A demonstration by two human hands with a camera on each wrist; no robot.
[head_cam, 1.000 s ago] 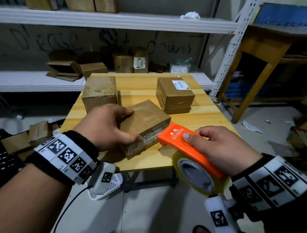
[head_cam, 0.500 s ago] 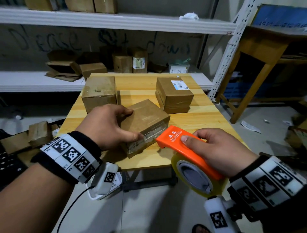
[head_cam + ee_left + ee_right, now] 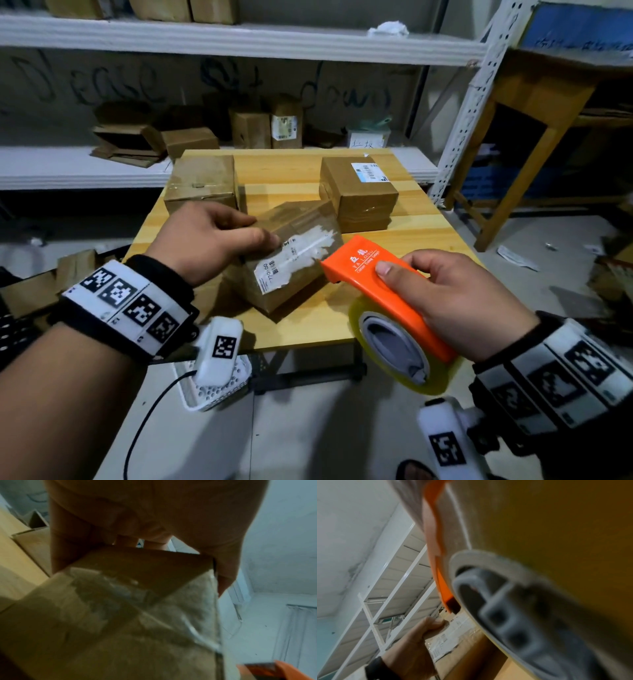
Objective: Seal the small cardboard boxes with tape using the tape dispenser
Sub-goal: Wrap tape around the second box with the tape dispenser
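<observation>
My left hand (image 3: pixel 205 240) grips the box (image 3: pixel 291 253) at the table's (image 3: pixel 404 236) near middle: the thumb lies across its upper face, tip by the torn white label (image 3: pixel 298 253), and the other fingers (image 3: pixel 68 540) curl over the far edge, so the box sits tilted with one corner raised. From the left wrist view I see those fingers wrapped down the far side and old clear tape (image 3: pixel 120 591) shining across the cardboard. My right hand (image 3: pixel 455 301) closes round the dispenser (image 3: pixel 370 277), forefinger stretched along its orange top, thumb and remaining fingers hidden behind the body. Its nose sits just beside the box's right corner; I cannot tell whether they touch. The yellowish roll (image 3: pixel 556 527) hangs off the table's near edge. Two more boxes stand behind the held box, one (image 3: pixel 202 181) at the table's far left, one with a label (image 3: pixel 359 192) at the far right.
</observation>
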